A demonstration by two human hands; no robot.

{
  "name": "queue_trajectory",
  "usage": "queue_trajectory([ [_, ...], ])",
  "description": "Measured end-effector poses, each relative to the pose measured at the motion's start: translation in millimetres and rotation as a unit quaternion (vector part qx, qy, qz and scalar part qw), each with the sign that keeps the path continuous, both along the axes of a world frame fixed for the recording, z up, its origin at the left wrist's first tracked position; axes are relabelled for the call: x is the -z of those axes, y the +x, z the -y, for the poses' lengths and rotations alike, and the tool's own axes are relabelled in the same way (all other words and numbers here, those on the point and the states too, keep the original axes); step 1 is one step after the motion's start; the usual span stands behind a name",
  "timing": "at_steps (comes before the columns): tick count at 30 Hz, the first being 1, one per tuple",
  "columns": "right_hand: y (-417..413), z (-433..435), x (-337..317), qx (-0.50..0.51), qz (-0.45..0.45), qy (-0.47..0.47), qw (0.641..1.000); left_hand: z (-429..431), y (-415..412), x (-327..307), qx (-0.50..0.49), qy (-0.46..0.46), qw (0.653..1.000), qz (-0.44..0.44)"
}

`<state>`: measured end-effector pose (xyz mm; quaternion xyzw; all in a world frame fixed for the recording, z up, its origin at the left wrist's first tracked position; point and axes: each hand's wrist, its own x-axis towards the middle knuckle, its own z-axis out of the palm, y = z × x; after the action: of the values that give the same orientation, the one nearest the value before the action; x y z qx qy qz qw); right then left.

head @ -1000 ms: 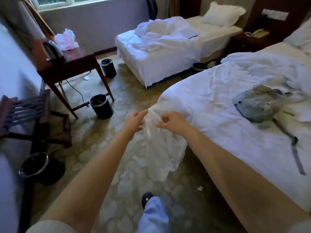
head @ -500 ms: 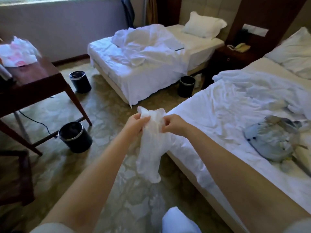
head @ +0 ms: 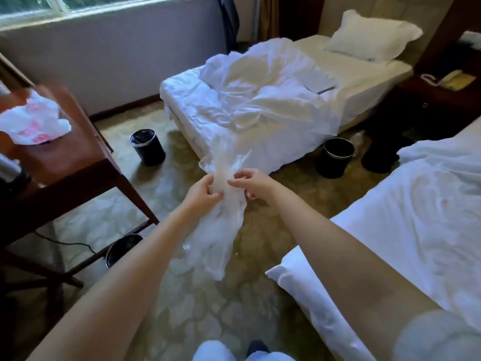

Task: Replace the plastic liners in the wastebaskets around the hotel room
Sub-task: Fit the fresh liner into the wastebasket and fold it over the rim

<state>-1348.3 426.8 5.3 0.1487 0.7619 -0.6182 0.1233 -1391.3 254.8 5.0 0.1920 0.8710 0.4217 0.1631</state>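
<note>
Liner (head: 221, 230) of thin clear plastic hangs in the air over the carpet, between the table (head: 78, 152) and the near bed (head: 416, 217). The left hand (head: 201, 194) and the right hand (head: 256, 185) are close together, each pinching its upper edge, probably to find the opening. Three black wastebaskets show: one beside the far bed (head: 149, 147), one at that bed's foot (head: 334, 157), one under the table (head: 122, 250). I cannot tell which are already lined, so much work seems left.

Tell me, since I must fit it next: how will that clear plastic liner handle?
Probably floppy: the clear plastic liner hangs limp and crumpled from the left hand and right hand. Likely very light, since pinching fingers hold it. Its thin film may cling.
</note>
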Motion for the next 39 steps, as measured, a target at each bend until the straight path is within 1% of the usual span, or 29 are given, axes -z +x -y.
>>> queue_trajectory([
  [1, -21.5, -8.4, -1.1, -0.001, -0.007, 0.027, 1.000, -8.8, -24.5, 0.5, 0.002, -0.008, 1.000, -0.002],
  [4, -86.3, -48.1, 7.5, 0.019, -0.017, 0.067, 0.997, -52.5, -101.0, 8.2, 0.020, -0.024, 0.999, -0.029],
  [6, -127.4, -83.1, 15.1, 0.066, -0.029, 0.093, 0.993, -94.2, -156.5, 14.2, 0.030, -0.028, 0.998, -0.053],
  [8, -162.2, -116.8, 25.4, 0.114, -0.036, 0.115, 0.986, -138.7, -207.0, 24.3, 0.052, -0.014, 0.997, -0.057],
  [10, -193.5, -153.7, 31.7, 0.171, -0.025, 0.118, 0.978, -187.4, -250.1, 30.1, 0.085, -0.004, 0.996, -0.041],
  [12, -218.4, -194.8, 32.2, 0.216, -0.006, 0.116, 0.969, -238.8, -285.9, 36.6, 0.110, 0.012, 0.994, -0.003],
  [14, -232.9, -235.8, 27.1, 0.251, 0.004, 0.117, 0.961, -292.6, -314.5, 38.4, 0.159, 0.028, 0.987, 0.022],
  [16, -238.4, -284.4, 24.9, 0.313, 0.022, 0.095, 0.945, -361.3, -339.9, 43.0, 0.188, 0.027, 0.981, 0.035],
  [18, -235.0, -308.0, 25.4, 0.320, 0.034, 0.084, 0.943, -397.3, -348.2, 42.8, 0.195, 0.034, 0.979, 0.050],
  [20, -235.5, -349.3, 29.8, 0.340, 0.050, 0.072, 0.936, -458.1, -353.0, 47.3, 0.231, 0.027, 0.970, 0.064],
  [23, -238.8, -415.0, 37.2, 0.381, 0.051, 0.068, 0.920, -547.2, -353.0, 55.8, 0.286, 0.011, 0.956, 0.065],
  [27, -239.9, -519.3, 54.1, 0.426, 0.052, 0.131, 0.894, -661.3, -348.3, 58.1, 0.314, 0.008, 0.947, 0.060],
  [32, -227.0, -655.4, 54.6, 0.451, 0.056, 0.151, 0.878, -793.7, -352.3, 43.0, 0.341, -0.011, 0.939, 0.036],
  [34, -223.6, -704.5, 54.7, 0.461, 0.059, 0.161, 0.870, -839.0, -354.8, 39.1, 0.344, -0.029, 0.937, 0.043],
  [37, -227.0, -773.5, 59.3, 0.454, 0.062, 0.181, 0.870, -907.9, -361.4, 42.3, 0.366, -0.053, 0.926, 0.071],
  [39, -231.3, -821.6, 64.2, 0.454, 0.065, 0.194, 0.867, -956.8, -364.7, 45.7, 0.371, -0.052, 0.923, 0.088],
])
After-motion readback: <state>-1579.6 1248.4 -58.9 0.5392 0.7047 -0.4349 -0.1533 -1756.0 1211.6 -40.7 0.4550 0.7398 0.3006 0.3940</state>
